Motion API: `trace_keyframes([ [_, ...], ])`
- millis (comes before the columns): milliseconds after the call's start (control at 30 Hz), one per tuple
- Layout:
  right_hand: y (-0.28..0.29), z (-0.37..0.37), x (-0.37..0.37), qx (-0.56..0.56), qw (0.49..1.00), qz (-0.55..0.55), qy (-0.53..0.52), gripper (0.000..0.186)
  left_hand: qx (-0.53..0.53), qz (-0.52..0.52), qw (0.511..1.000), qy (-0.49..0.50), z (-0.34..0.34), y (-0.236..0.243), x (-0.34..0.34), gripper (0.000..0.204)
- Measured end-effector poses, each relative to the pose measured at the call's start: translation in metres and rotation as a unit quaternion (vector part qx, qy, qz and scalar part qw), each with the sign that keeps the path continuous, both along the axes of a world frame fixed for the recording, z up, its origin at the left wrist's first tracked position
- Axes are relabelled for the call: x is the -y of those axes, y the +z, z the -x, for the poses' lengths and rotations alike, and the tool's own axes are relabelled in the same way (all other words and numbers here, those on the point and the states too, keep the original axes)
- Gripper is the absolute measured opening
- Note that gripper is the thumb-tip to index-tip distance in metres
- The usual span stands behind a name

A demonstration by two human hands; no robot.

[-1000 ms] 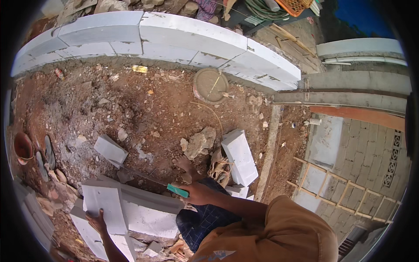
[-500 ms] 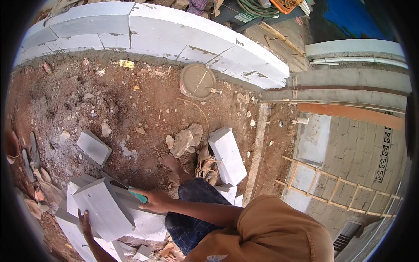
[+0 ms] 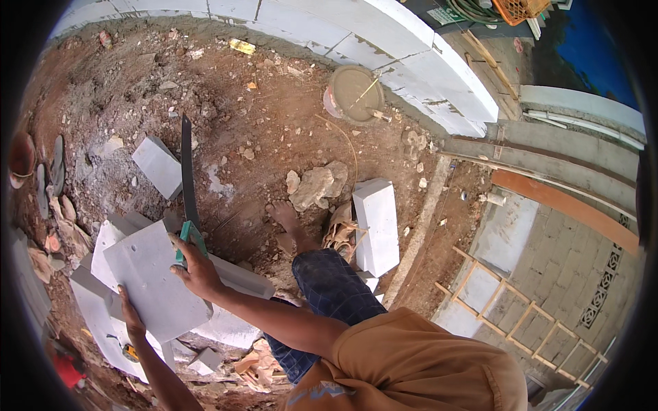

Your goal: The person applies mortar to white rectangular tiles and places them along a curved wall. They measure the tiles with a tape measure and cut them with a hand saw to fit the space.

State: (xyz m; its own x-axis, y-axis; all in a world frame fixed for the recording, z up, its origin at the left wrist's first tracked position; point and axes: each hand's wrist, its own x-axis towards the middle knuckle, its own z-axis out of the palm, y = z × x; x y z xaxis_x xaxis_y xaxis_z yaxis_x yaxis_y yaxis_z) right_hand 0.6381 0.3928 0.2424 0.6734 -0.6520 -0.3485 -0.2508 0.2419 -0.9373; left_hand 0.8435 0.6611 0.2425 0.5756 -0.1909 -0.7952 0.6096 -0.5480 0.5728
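My right hand (image 3: 199, 270) is closed round the green handle of a handsaw (image 3: 188, 164), whose dark blade points away from me over the dirt. Beneath that hand a pale grey-white building block (image 3: 161, 284) is tilted on top of other blocks. My left hand (image 3: 131, 315) grips the block's near left edge, fingers against its side. The saw blade stands clear of the block's face. A small yellow and black tape measure (image 3: 130, 353) lies on a lower white block (image 3: 103, 329) beside my left forearm.
Another cut block (image 3: 157, 166) lies on the dirt, and an upright one (image 3: 377, 226) stands right of my knee. A round mortar bucket (image 3: 355, 96) sits by the block wall (image 3: 391, 34). Rocks (image 3: 321, 186) lie near my foot. A wooden ladder (image 3: 514, 308) is at right.
My right hand has raised the saw and swung its blade away from the block, so it points forward. The block has turned and tilted, and my left hand has shifted along its edge.
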Motion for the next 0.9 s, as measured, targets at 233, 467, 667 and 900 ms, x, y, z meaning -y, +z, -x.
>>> trace_keyframes([
  [233,0.000,-0.014,0.017,-0.067,0.996,-0.004,0.060,0.081,0.100,-0.001,0.994,0.051,0.061,0.011,0.004,0.098],
  [467,0.048,-0.012,0.029,0.021,1.000,-0.014,0.011,0.073,0.307,0.047,0.950,0.000,0.107,0.122,0.076,0.117],
  [667,0.109,-0.040,0.038,0.100,0.984,-0.076,0.123,0.063,0.307,-0.046,0.950,-0.023,0.111,0.140,0.015,0.144],
  [900,0.112,-0.040,0.021,0.111,0.973,0.004,0.201,0.060,0.324,-0.012,0.941,-0.093,0.116,0.147,-0.020,0.159],
])
